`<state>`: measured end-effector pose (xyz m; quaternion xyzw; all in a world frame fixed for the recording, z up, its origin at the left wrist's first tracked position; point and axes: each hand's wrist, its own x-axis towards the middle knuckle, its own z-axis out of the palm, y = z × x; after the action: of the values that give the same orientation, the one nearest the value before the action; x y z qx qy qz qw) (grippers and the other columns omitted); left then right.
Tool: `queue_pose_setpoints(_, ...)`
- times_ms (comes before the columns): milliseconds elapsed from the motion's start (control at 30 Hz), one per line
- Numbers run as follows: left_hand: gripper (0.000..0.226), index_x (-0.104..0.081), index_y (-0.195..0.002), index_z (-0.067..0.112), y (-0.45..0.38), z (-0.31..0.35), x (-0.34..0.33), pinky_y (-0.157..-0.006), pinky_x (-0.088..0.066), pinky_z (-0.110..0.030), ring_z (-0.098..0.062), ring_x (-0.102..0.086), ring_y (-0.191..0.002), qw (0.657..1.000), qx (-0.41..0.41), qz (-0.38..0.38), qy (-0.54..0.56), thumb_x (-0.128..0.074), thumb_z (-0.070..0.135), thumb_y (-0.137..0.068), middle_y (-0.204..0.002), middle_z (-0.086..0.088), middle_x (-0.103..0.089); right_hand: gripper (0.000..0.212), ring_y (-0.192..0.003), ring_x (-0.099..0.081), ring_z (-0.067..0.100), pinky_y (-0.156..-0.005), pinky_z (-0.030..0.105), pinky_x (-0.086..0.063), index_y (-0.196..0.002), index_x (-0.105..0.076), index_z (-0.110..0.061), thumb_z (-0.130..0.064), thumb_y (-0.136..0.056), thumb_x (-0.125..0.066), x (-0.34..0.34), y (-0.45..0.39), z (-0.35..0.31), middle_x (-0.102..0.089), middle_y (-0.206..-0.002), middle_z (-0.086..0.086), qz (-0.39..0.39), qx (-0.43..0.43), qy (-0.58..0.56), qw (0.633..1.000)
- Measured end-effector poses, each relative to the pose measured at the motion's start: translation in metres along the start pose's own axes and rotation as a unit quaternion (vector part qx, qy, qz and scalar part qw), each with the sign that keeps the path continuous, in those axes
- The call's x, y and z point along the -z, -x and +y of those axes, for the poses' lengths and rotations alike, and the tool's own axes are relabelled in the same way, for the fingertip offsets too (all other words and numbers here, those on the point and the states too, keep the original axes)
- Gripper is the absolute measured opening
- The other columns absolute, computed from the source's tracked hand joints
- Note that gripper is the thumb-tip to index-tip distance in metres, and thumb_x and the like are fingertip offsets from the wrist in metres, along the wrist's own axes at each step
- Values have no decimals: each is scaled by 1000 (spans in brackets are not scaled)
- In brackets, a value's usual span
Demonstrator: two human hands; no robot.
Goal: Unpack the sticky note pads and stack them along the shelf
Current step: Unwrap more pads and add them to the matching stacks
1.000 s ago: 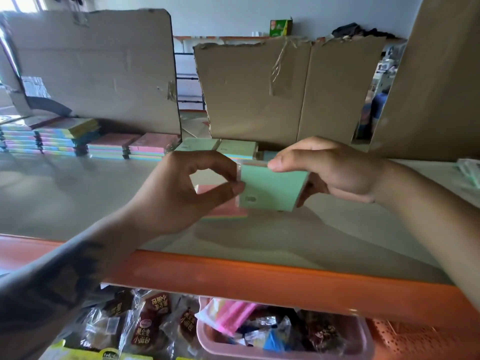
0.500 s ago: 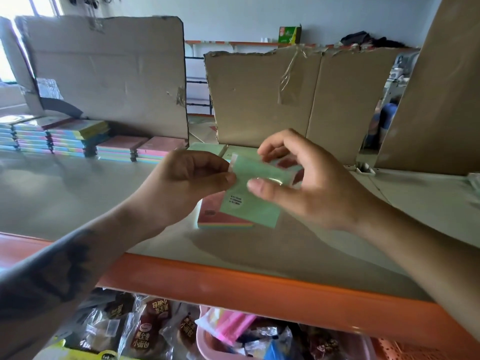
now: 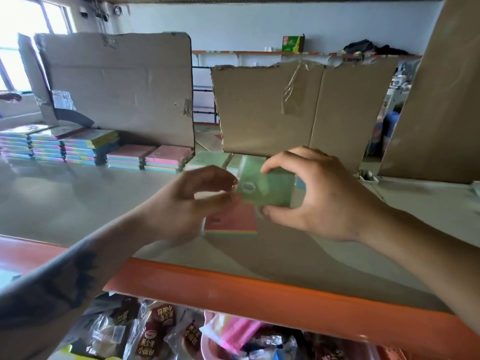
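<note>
Nearest the camera, under the shelf (image 3: 78, 203), a jumble of shiny plastic snack packets (image 3: 155, 333) and a pink tub (image 3: 215, 352) can be made out; the count can't be told. The shelf itself is a flat grey board with a smooth orange front edge (image 3: 259, 289).

Just behind that front edge, around the middle, one square pad (image 3: 231, 220) with a pink top and rainbow-layered sides is lying flat. Right above it a green pad (image 3: 267, 187) in glossy clear wrap is held up off the shelf between two hands. It's gripped by the right hand (image 3: 324, 201), fingers curled over the top edge and thumb pressed under the bottom edge. The left hand (image 3: 189, 203) is curled at the pad's left edge, thumb and forefinger tip close together at the wrap there, though the blur makes it hard to say whether the wrap is actually pinched.

Along the back edge a row of stacked pads (image 3: 104, 149) is laid out: roughly seven stacks can be counted, taller blue-and-yellow ones at the left, two pink-topped ones, then two low green-topped ones mid-shelf.

Three rough brown cardboard sheets (image 3: 124, 92) are propped upright behind the stacks, one carrying crinkled clear tape.
</note>
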<state>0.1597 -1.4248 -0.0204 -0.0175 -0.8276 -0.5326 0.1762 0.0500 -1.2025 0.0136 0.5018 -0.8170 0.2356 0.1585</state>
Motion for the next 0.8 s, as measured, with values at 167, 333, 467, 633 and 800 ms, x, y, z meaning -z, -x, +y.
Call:
queue_pose_setpoints(167, 90, -52, -133, 56, 9, -3, 12, -111, -37, -24, 9, -45, -129, 953, 26, -58, -297, -67, 84, -49, -135, 33, -53, 49, -112, -53, 22, -103, 43, -41, -113, -61, -45, -65, -70, -71, 9, -51, 23, -61, -110, -10, -51, -60, 49, 996)
queue_pose_setpoints(333, 89, -48, -136, 58, 12, -4, 12, -104, -38, -23, 3, -44, -125, 937, 13, -43, -346, -66, 82, -53, -124, 37, -53, 59, -117, -54, 29, -102, 39, -46, -107, -61, -53, -75, -52, -62, -13, -107, 47, -68, -109, 5, -92, -105, 53, 989)
queue_pose_setpoints(467, 79, -55, -135, 50, 11, -4, 15, -100, -39, -16, 5, -49, -120, 942, 20, -36, -333, -81, 67, -63, -126, 29, -59, 35, -103, -58, 26, -94, 36, -47, -101, -62, -51, -57, -70, -77, -32, -122, 55, -68, -107, 2, -122, -102, 32, 987)
queue_pose_setpoints(633, 78, -61, -132, 44, 9, -8, 15, -88, -37, -1, 17, -54, -110, 954, 21, -32, -298, -83, 65, -60, -119, 31, -62, 35, -93, -56, 18, -99, 35, -46, -109, -64, -46, -45, -77, -77, -48, -119, 60, -58, -114, -16, -136, -100, 16, 986)
queue_pose_setpoints(800, 76, -62, -128, 45, 9, -9, 14, -95, -43, -9, 15, -58, -109, 956, 30, -35, -289, -82, 67, -58, -118, 32, -65, 36, -85, -61, 14, -90, 35, -51, -113, -64, -45, -44, -79, -74, -56, -114, 64, -70, -108, -5, -115, -101, -3, 988)
